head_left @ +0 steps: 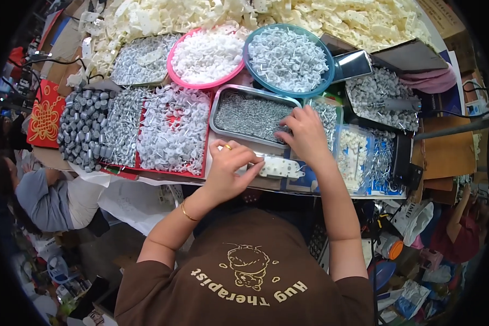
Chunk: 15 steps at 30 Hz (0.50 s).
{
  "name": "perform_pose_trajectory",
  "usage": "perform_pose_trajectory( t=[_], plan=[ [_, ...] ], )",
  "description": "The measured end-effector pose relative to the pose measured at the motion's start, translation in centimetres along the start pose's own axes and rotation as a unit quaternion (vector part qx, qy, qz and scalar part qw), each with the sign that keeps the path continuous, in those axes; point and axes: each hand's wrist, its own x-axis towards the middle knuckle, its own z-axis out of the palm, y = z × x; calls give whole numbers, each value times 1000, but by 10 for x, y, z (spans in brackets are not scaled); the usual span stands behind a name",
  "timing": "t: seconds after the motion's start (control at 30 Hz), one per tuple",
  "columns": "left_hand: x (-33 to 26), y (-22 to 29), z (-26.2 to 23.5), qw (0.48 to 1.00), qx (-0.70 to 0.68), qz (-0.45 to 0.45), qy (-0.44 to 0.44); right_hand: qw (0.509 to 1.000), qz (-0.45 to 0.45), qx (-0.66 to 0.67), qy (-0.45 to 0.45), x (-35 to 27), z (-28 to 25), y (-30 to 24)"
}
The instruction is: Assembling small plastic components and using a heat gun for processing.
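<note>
At the table's front edge her left hand [231,168] pinches a white plastic strip [280,167], while the right hand [307,133], fingers curled, picks in the metal tray [218,117] beside clear packets [358,155].

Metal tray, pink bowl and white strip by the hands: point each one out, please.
metal tray [217,111]: head view, on its left rim.
pink bowl [170,61]: head view, on its left rim.
white strip [281,167]: head view, on its middle.
</note>
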Motion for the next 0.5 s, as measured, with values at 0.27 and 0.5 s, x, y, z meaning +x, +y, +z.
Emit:
perform_pose_trajectory(
  t=[0.27,0.5],
  plan=[
    [-16,2,8,1000,2,-24,0,997,2,69,-17,-5,15,3],
    [-14,-2,-7,996,-18,-70,-56,973,99,206,-41,-14,-32,-24]
  ],
)
